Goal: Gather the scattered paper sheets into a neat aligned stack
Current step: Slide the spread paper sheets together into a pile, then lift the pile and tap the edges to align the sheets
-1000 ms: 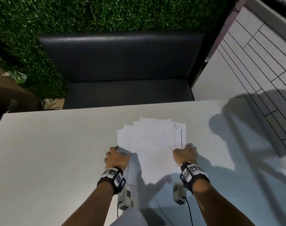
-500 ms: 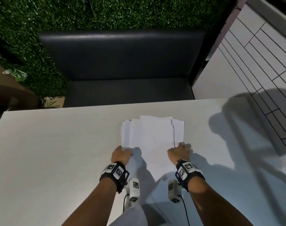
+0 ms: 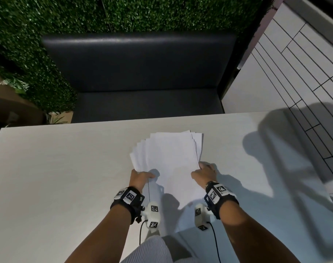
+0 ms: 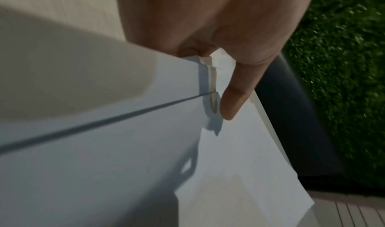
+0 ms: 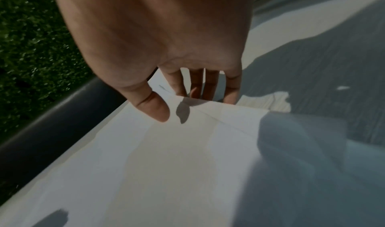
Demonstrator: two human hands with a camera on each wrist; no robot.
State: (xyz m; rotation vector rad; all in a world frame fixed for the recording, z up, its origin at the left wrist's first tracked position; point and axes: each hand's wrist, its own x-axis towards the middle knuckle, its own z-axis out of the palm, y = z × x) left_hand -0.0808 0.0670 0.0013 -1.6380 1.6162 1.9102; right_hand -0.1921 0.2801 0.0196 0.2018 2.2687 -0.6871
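A fanned bundle of white paper sheets (image 3: 171, 158) sits at the middle of the pale table (image 3: 57, 177), its far corners spread leftward. My left hand (image 3: 143, 175) pinches the bundle's near left edge. In the left wrist view the left hand (image 4: 210, 84) has its thumb (image 4: 235, 98) on top of the sheets (image 4: 239, 156) and its fingers tucked beneath. My right hand (image 3: 204, 170) holds the near right edge. In the right wrist view the right hand (image 5: 185, 105) has its thumb over the sheets (image 5: 177, 164) and its fingers (image 5: 208, 85) behind the edge.
A dark padded bench (image 3: 143, 73) stands past the table's far edge, backed by a green hedge wall (image 3: 48, 16). Tiled floor (image 3: 304, 73) lies to the right. Bare tabletop spreads left and right of the sheets. Wrist-camera cables hang near my body.
Both hands have closed in toward each other and moved slightly away from me, squeezing the wide spread of sheets into a narrower fan that now leans left.
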